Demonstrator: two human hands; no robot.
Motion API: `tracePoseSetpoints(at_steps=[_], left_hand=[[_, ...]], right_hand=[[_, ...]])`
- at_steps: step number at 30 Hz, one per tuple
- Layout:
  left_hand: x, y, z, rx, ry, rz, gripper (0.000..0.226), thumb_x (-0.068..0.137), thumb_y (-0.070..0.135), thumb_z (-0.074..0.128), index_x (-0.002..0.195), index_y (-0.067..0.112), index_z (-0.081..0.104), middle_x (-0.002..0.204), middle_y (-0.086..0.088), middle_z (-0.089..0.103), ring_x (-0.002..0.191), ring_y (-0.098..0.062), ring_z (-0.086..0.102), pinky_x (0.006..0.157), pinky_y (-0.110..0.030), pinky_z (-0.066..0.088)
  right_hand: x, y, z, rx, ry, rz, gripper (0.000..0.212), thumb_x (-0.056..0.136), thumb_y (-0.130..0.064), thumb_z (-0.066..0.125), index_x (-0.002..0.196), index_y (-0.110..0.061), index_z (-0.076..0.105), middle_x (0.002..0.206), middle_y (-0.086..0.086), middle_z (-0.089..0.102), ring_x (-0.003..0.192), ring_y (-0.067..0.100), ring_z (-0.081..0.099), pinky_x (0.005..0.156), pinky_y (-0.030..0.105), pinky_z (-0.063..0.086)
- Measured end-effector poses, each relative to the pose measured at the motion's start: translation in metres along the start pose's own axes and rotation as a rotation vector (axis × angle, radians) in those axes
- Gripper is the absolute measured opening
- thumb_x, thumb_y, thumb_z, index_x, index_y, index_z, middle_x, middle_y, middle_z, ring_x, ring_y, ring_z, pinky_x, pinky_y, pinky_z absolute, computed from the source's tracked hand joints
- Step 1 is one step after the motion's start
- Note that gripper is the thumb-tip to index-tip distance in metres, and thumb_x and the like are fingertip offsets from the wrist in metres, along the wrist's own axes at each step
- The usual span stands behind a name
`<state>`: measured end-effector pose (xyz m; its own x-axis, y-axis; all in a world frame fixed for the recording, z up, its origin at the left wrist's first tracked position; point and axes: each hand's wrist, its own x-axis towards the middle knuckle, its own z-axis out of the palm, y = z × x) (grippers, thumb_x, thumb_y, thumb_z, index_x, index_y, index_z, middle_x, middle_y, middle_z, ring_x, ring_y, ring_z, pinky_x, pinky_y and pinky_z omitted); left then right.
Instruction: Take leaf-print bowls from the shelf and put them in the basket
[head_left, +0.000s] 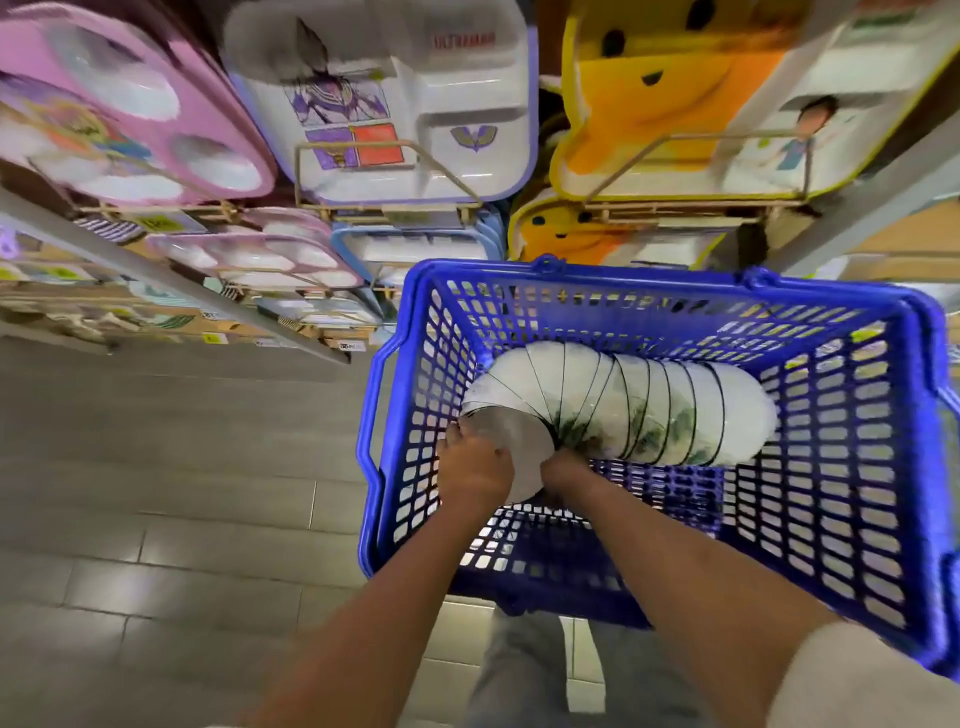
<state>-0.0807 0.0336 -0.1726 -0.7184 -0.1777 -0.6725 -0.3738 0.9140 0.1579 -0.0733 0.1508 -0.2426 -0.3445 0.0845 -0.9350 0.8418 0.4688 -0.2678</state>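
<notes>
**Leaf-print bowls (639, 405), nested row, in basket**

Head view. Row lies on its side inside the blue basket (914, 332), centre right of frame. Left hand (472, 467): fingers curled over the nearest bowl's rim. Right hand (563, 470): against the row's underside, fingers hidden, grip cannot be told. Divided trays (395, 104): top of frame.

blue basket (914, 467), white green-leaf-print bowls (649, 410), pink tray (130, 104), yellow tray (649, 104)

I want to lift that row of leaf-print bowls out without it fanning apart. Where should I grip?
Clamp the two end bowls from above, pressing inward. They lie nested on their sides in a curved row across the basket; only end pressure likely holds them together.
</notes>
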Motion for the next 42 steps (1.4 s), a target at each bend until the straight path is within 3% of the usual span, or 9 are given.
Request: tracePoseSetpoints(at_steps=[2, 9, 15, 19, 22, 24, 31, 36, 42], left_hand=[[-0.006, 0.000, -0.001, 0.018, -0.012, -0.003, 0.071, 0.097, 0.030, 0.045, 0.151, -0.003, 0.013, 0.157, -0.018, 0.023, 0.143, -0.032, 0.022, 0.116, -0.037, 0.018], [-0.026, -0.002, -0.021, -0.015, 0.057, 0.050, 0.074, 0.098, 0.038, 0.043, 0.152, -0.003, 0.014, 0.154, -0.019, 0.030, 0.141, -0.034, 0.028, 0.117, -0.040, 0.019], [-0.049, -0.014, -0.051, -0.352, 0.095, 0.131, 0.054, 0.092, 0.019, 0.060, 0.143, 0.011, 0.043, 0.139, -0.014, 0.040, 0.128, -0.033, 0.043, 0.108, -0.038, 0.037], [-0.057, -0.016, -0.079, -0.707, 0.041, 0.252, 0.043, 0.088, -0.005, 0.052, 0.121, 0.022, 0.059, 0.121, -0.006, 0.058, 0.113, -0.023, 0.055, 0.091, -0.028, 0.044], [-0.067, -0.009, -0.100, -0.886, -0.104, 0.333, 0.055, 0.084, -0.004, 0.050, 0.120, 0.037, 0.056, 0.127, 0.003, 0.058, 0.118, -0.021, 0.052, 0.097, -0.034, 0.047], [-0.075, 0.003, -0.117, -1.068, -0.136, 0.348, 0.057, 0.069, 0.008, 0.052, 0.116, 0.038, 0.060, 0.114, 0.009, 0.067, 0.108, -0.018, 0.059, 0.081, -0.029, 0.053], [-0.112, 0.055, -0.177, -1.414, -0.013, 0.404, 0.073, 0.050, 0.015, 0.041, 0.118, 0.019, 0.064, 0.105, -0.004, 0.065, 0.094, -0.026, 0.056, 0.067, -0.031, 0.047], [-0.139, 0.091, -0.216, -1.561, -0.020, 0.463, 0.051, 0.070, 0.004, 0.035, 0.110, 0.017, 0.062, 0.100, -0.003, 0.066, 0.091, -0.025, 0.059, 0.060, -0.028, 0.050], [-0.190, 0.147, -0.246, -1.638, -0.049, 0.441, 0.041, 0.078, 0.002, 0.038, 0.112, 0.009, 0.060, 0.101, -0.009, 0.061, 0.089, -0.030, 0.057, 0.065, -0.031, 0.048]], right_hand=[[-0.010, 0.000, -0.004, 0.005, -0.076, -0.008, 0.037, 0.096, -0.001, 0.037, 0.130, 0.009, 0.050, 0.123, 0.027, 0.057, 0.097, 0.032, 0.059, 0.086, 0.035, 0.049], [-0.048, -0.009, -0.035, -0.038, -0.293, 0.012, 0.019, 0.096, 0.002, 0.035, 0.099, 0.004, 0.054, 0.061, 0.015, 0.068, 0.046, 0.024, 0.066, 0.049, 0.034, 0.056], [-0.090, -0.022, -0.073, -0.115, -0.440, -0.051, 0.023, 0.097, 0.000, 0.037, 0.109, 0.010, 0.055, 0.075, 0.019, 0.072, 0.064, 0.028, 0.070, 0.066, 0.042, 0.058], [-0.122, -0.034, -0.106, -0.122, -0.524, -0.079, 0.035, 0.103, -0.007, 0.032, 0.125, 0.017, 0.045, 0.119, 0.036, 0.060, 0.102, 0.042, 0.063, 0.072, 0.035, 0.058], [-0.149, -0.048, -0.128, -0.114, -0.500, -0.141, 0.039, 0.103, -0.011, 0.036, 0.130, 0.017, 0.043, 0.122, 0.037, 0.057, 0.097, 0.040, 0.068, 0.074, 0.036, 0.060], [-0.170, -0.060, -0.141, -0.128, -0.494, -0.194, 0.035, 0.103, -0.013, 0.038, 0.125, 0.011, 0.050, 0.117, 0.034, 0.061, 0.084, 0.032, 0.072, 0.074, 0.036, 0.060], [-0.251, -0.085, -0.178, -0.066, -0.094, -0.461, 0.034, 0.099, -0.022, 0.042, 0.100, 0.003, 0.065, 0.088, 0.013, 0.075, 0.072, 0.017, 0.070, 0.076, 0.030, 0.057], [-0.296, -0.089, -0.181, 0.466, 0.098, -0.927, 0.036, 0.100, -0.023, 0.037, 0.132, -0.032, 0.051, 0.137, -0.005, 0.051, 0.122, 0.020, 0.049, 0.101, 0.040, 0.046], [-0.337, -0.096, -0.191, 0.976, 0.380, -1.048, 0.035, 0.098, -0.039, 0.042, 0.129, -0.030, 0.056, 0.136, 0.000, 0.056, 0.123, 0.023, 0.054, 0.103, 0.046, 0.046]])
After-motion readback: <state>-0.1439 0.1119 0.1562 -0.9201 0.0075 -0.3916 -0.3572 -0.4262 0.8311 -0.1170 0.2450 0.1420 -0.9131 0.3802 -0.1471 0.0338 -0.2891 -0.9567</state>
